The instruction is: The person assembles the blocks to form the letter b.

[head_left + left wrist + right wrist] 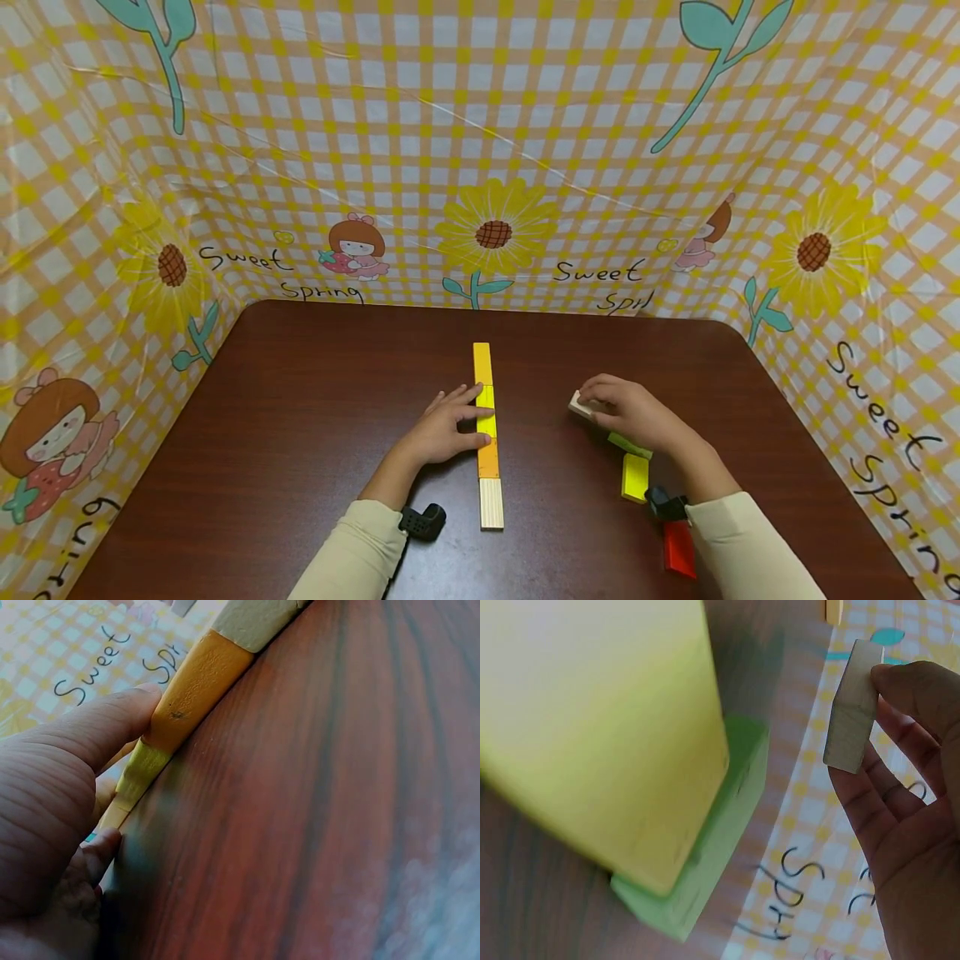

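Observation:
Four-sided flat blocks form a straight row at mid-table: a yellow-orange block (482, 362) at the far end, a yellow block (486, 427), an orange block (489, 462) and a plain wooden block (491, 504) nearest. My left hand (442, 429) lies at the row's left side, its extended fingers and thumb touching the yellow and orange blocks. To the right, my right hand (630, 412) pinches a pale wooden block (851, 712) between thumb and fingers. Just below that hand are a green block (632, 446) and another yellow block (635, 477), which overlaps the green one in the right wrist view.
A red block (679, 550) lies by the right sleeve, partly covered by it. Dark brown table (337, 358) stretches out on both sides of the row. A checked, flower-printed cloth (600, 208) rises around the table's back and sides.

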A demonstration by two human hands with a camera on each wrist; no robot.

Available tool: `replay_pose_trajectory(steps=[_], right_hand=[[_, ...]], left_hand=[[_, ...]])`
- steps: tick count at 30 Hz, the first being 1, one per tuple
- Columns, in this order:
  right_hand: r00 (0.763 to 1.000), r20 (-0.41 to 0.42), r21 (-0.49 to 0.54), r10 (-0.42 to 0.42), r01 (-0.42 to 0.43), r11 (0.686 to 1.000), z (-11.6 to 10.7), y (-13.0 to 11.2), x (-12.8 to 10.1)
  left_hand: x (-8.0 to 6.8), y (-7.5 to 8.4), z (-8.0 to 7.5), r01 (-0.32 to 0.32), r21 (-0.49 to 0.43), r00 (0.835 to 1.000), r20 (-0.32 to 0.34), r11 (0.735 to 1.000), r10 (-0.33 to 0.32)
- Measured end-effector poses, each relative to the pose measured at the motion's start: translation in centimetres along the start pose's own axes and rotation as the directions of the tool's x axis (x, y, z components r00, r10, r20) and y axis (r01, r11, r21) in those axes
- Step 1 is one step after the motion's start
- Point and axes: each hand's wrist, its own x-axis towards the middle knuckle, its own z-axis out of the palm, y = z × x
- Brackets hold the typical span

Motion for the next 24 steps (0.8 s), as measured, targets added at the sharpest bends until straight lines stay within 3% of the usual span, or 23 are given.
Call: replay_pose_trajectory(steps=[16,24], right_hand=[[0.99,0.038,0.079,-0.138,0.135,0.988,2.0,-3.3,2.0],[0.985,0.079,0.105,-0.157,0.148,0.983,2.8,-4.6,2.7]], left_hand=[[0.0,-0.1,-0.2,-0.012,-0.007,1.0,0.011,1.0,0.012],[0.1,-0.2,-0.2,-0.008,0.002,1.0,0.015,1.0,0.008]])
